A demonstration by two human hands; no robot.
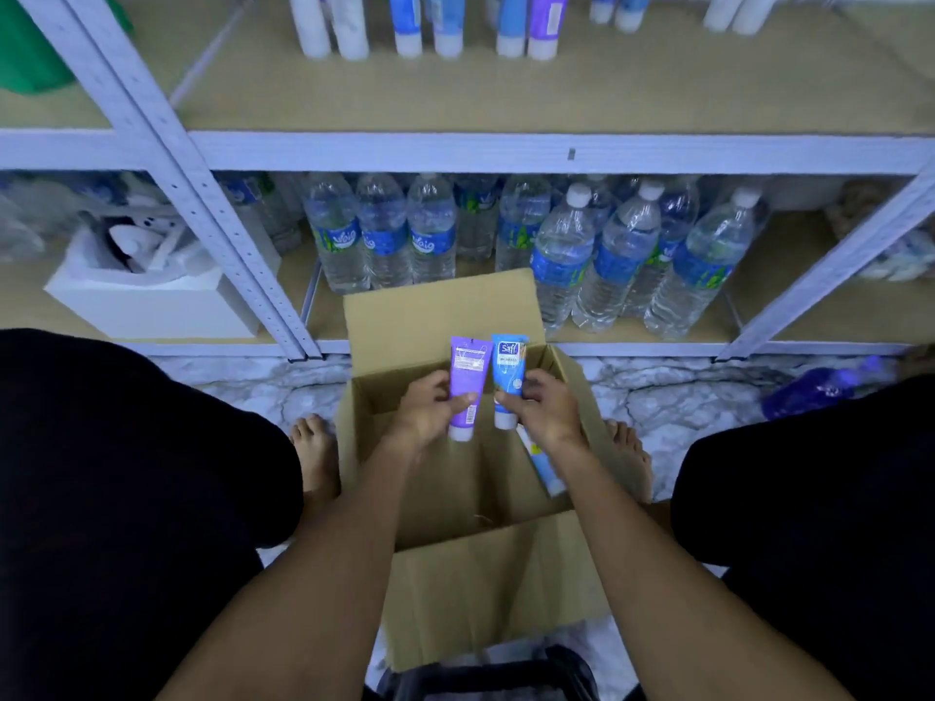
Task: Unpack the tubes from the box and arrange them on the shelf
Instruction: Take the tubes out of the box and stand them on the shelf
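The left hand (430,407) has its grip round the purple tube (468,366), the right hand (546,407) round the blue tube (508,361). Both tubes stand upright, caps down, above the box (480,589); the shelf (556,98) lies ahead, higher.

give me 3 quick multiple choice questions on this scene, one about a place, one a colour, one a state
1. Where are the water bottles? A) lower shelf B) on a table C) on the floor
2. What colour is the tube in the left hand? A) green B) purple C) red
3. The cardboard box is: A) taped shut B) flattened C) open
Answers: 1 A, they stand on that shelf; 2 B, purple body, white cap; 3 C, flaps up, inside visible.
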